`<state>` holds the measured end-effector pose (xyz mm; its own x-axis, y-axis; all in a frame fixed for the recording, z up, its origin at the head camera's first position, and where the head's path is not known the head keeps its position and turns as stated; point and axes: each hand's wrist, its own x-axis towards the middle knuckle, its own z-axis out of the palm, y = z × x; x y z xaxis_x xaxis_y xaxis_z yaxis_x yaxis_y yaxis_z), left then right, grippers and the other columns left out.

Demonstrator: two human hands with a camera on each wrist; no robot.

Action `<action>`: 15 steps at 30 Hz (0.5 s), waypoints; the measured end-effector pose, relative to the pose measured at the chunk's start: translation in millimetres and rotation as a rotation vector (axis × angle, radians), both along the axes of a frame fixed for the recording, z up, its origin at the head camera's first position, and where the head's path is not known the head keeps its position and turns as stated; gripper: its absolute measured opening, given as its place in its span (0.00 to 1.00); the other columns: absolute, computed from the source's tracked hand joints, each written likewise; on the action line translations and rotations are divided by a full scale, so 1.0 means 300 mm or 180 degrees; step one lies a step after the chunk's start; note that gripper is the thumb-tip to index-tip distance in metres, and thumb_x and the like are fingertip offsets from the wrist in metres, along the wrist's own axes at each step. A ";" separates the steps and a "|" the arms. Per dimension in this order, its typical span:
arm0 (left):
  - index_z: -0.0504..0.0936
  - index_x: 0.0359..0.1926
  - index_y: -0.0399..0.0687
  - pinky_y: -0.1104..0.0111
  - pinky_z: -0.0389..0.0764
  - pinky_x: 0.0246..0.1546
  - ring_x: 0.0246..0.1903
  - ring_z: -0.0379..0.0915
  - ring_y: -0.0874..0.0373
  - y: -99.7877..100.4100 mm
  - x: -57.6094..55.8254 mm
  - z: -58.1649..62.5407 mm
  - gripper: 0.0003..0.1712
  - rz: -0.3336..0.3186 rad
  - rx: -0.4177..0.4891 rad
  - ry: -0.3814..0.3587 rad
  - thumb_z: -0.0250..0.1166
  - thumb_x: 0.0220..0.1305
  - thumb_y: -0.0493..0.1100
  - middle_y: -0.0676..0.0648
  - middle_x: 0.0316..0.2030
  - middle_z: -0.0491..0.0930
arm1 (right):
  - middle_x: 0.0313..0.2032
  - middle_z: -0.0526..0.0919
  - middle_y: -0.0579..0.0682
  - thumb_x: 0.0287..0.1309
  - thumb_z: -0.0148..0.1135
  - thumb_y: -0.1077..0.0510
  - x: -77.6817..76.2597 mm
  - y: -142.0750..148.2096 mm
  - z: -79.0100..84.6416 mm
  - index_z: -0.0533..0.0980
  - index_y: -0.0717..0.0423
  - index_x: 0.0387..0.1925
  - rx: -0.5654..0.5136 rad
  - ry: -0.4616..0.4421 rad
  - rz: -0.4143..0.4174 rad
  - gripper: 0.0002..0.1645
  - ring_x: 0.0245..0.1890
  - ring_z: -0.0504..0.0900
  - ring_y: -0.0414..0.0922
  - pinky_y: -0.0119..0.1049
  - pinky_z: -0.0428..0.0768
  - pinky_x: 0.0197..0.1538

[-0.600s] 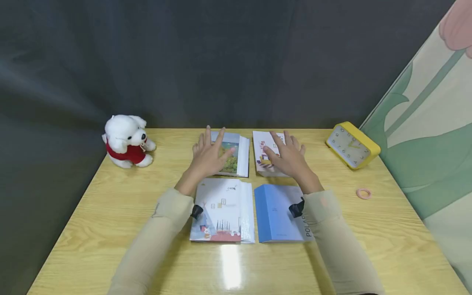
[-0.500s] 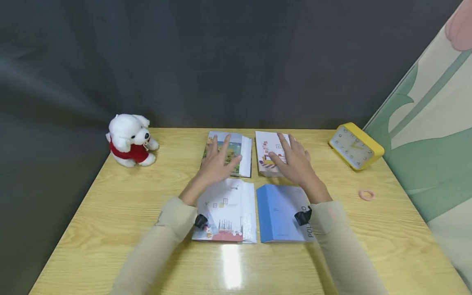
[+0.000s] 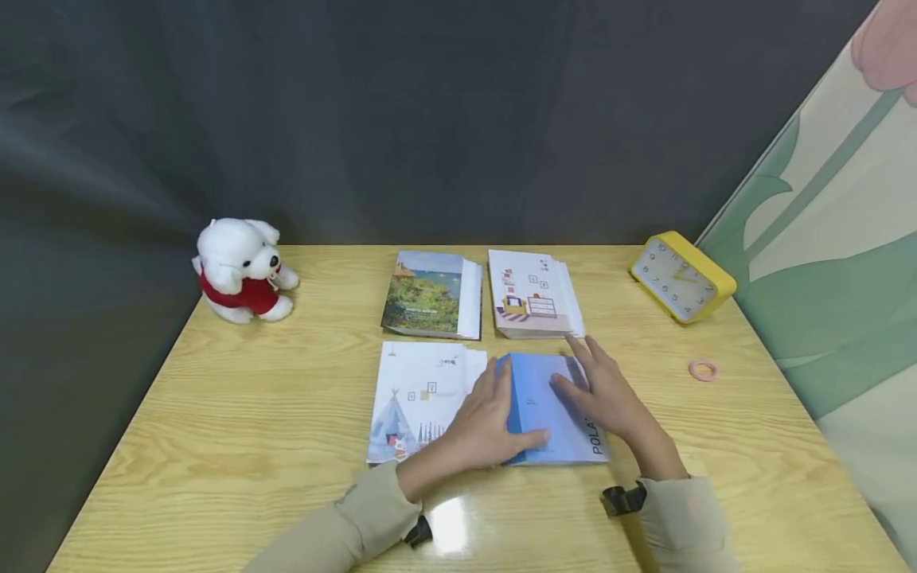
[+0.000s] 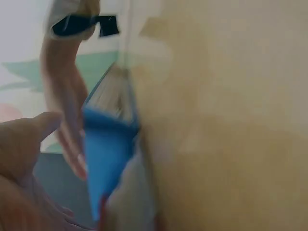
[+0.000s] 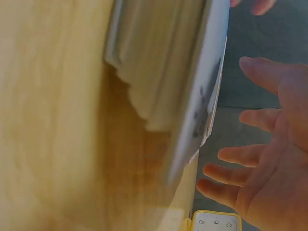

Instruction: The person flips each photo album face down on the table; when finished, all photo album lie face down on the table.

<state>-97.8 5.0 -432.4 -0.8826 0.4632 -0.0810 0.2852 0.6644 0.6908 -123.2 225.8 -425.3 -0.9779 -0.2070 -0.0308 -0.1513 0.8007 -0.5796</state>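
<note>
A thick blue album (image 3: 536, 398) with dark lettering along its right side lies flat at the front right of a group of books. Over its left spine edge hovers or rests my left hand (image 3: 481, 430), fingers extended and thumb spread across the cover. Above the cover's upper right part is my right hand (image 3: 607, 398), its fingers spread. In the right wrist view these fingers stand apart from the album's pages and cover (image 5: 202, 96). The left wrist view shows the blue spine (image 4: 107, 159) between both hands, blurred; contact cannot be told there.
Left of the blue album lies a white tent-patterned album (image 3: 408, 382), partly covered by my left arm. Behind are a landscape-covered album (image 3: 426, 294) and a white furniture-patterned album (image 3: 530, 290). A plush dog (image 3: 239, 270), a yellow clock (image 3: 684, 278) and a pink ring (image 3: 704, 370) stand farther out.
Both hands have come back from above the two rear albums toward me, the left also moving right, and are now at the blue album. The albums keep their places.
</note>
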 end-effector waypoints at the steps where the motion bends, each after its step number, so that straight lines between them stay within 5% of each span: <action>1: 0.37 0.78 0.38 0.47 0.55 0.70 0.74 0.38 0.36 0.008 0.010 -0.009 0.69 -0.0021 -0.0036 -0.0036 0.68 0.55 0.68 0.30 0.76 0.35 | 0.71 0.47 0.78 0.69 0.58 0.47 0.003 -0.002 -0.005 0.54 0.65 0.75 -0.0004 0.0000 0.0005 0.43 0.68 0.49 0.78 0.75 0.54 0.62; 6: 0.37 0.77 0.34 0.50 0.56 0.70 0.74 0.37 0.38 0.033 0.035 -0.037 0.79 0.0026 -0.0094 -0.0172 0.79 0.42 0.64 0.29 0.75 0.35 | 0.70 0.52 0.78 0.70 0.58 0.51 0.011 -0.022 -0.022 0.60 0.71 0.70 -0.0004 -0.0043 0.0055 0.38 0.67 0.54 0.75 0.70 0.56 0.65; 15: 0.41 0.75 0.26 0.56 0.50 0.71 0.75 0.36 0.40 0.052 0.048 -0.044 0.77 0.0189 -0.0034 -0.0273 0.84 0.32 0.43 0.29 0.75 0.36 | 0.68 0.57 0.78 0.69 0.58 0.51 0.027 -0.043 -0.025 0.63 0.74 0.67 0.0098 0.0010 -0.0010 0.37 0.67 0.58 0.73 0.67 0.59 0.66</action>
<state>-83.4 20.6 -445.7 -0.8980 0.4091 -0.1622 0.1854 0.6859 0.7037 -115.1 212.8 -432.9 -0.9786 -0.2031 -0.0340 -0.1506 0.8186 -0.5542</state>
